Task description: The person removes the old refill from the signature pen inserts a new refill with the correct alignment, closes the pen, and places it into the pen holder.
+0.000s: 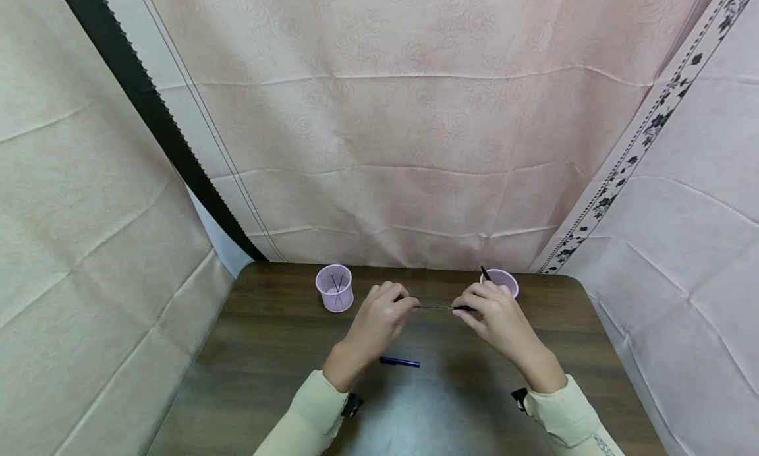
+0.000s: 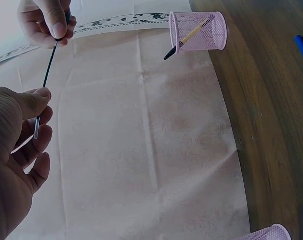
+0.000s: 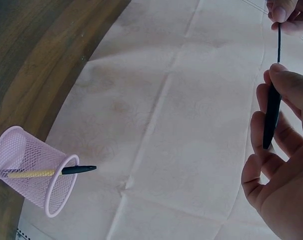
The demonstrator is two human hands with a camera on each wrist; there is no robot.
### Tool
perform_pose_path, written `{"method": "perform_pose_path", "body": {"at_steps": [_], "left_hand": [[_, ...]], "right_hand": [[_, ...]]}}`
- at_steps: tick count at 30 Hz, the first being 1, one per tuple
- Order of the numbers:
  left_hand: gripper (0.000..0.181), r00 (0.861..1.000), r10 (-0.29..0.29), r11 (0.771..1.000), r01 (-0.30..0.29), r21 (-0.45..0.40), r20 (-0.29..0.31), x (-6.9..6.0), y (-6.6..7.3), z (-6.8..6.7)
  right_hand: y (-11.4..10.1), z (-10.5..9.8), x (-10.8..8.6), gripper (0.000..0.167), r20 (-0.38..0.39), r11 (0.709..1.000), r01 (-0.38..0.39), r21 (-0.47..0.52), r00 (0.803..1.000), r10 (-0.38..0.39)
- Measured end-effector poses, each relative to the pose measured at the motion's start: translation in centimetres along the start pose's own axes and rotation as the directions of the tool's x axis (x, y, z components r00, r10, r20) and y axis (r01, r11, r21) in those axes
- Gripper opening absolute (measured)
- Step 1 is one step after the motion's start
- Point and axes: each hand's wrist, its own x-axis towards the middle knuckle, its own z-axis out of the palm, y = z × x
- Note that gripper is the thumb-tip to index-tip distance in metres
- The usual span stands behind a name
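Above the table my left hand (image 1: pixel 379 317) pinches a thin dark rod that looks like a pen refill (image 2: pixel 50 67); its pale end sticks out below the thumb in the left wrist view. My right hand (image 1: pixel 501 317) grips a black tapered pen barrel (image 3: pixel 272 117) between thumb and fingers. The rod runs from this barrel across to the left hand, roughly level in the head view. Whether the rod is seated inside the barrel is hidden by the right fingertips. On the table below the hands lies a blue pen (image 1: pixel 400 362).
A pink mesh cup (image 1: pixel 335 300) with thin dark sticks stands left of the hands. Behind the right hand, a second pink mesh cup (image 3: pixel 34 147) holds a yellow pen with a black end (image 3: pixel 77 170). Patterned cloth (image 1: pixel 379 126) hangs beyond the wooden table (image 1: pixel 237 390).
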Motion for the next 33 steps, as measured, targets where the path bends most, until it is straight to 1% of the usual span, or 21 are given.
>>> {"method": "perform_pose_path", "body": {"at_steps": [4,6,9,11,13,18,21,25,28,33], "left_hand": [[0.006,1.0,0.009,1.0,-0.009,-0.001,-0.021,-0.3,-0.3,0.0],[0.006,1.0,0.009,1.0,-0.009,0.0,-0.026,-0.4,-0.5,0.0],[0.005,1.0,0.002,1.0,-0.003,-0.011,-0.03,-0.6,-0.7,0.0],[0.005,0.999,0.0,1.0,0.0,-0.016,-0.037,-0.7,-0.8,0.1],[0.006,0.999,-0.002,1.0,0.001,-0.019,-0.048,-0.8,-1.0,0.3],[0.007,0.998,-0.012,1.0,0.012,-0.01,-0.062,-1.1,-1.4,0.7],[0.009,0.998,-0.029,1.0,0.028,-0.011,-0.055,-1.3,-1.6,0.9],[0.002,0.998,-0.063,0.998,0.062,-0.023,-0.024,-1.6,-1.9,1.2],[0.006,0.997,-0.08,0.997,0.08,-0.024,-0.009,-1.8,-2.1,1.6],[0.005,0.995,-0.1,0.994,0.101,-0.03,0.012,-2.3,-2.4,2.2]], "right_hand": [[0.0,-0.1,0.0,0.055,0.008,1.0,-0.002,-0.003,1.0,0.002],[0.0,-0.1,0.0,0.038,0.011,1.0,-0.004,-0.004,1.0,0.004],[0.0,-0.2,-0.1,0.037,0.02,1.0,-0.014,-0.006,1.0,0.014],[0.0,-0.2,-0.1,0.038,0.019,1.0,-0.015,-0.007,1.0,0.015],[0.1,-0.2,-0.1,0.055,0.014,1.0,-0.013,-0.004,1.0,0.013],[0.4,-0.1,-0.2,0.056,-0.002,1.0,-0.007,0.002,1.0,0.007],[0.5,-0.1,-0.3,0.054,-0.003,1.0,-0.011,0.007,1.0,0.011],[0.6,-0.1,-0.4,0.055,-0.005,1.0,-0.01,0.005,1.0,0.01],[0.7,-0.2,-0.5,0.057,-0.006,1.0,-0.004,-0.002,1.0,0.004],[0.8,-0.1,-0.6,0.057,-0.027,1.0,0.016,-0.004,1.0,-0.016]]}}
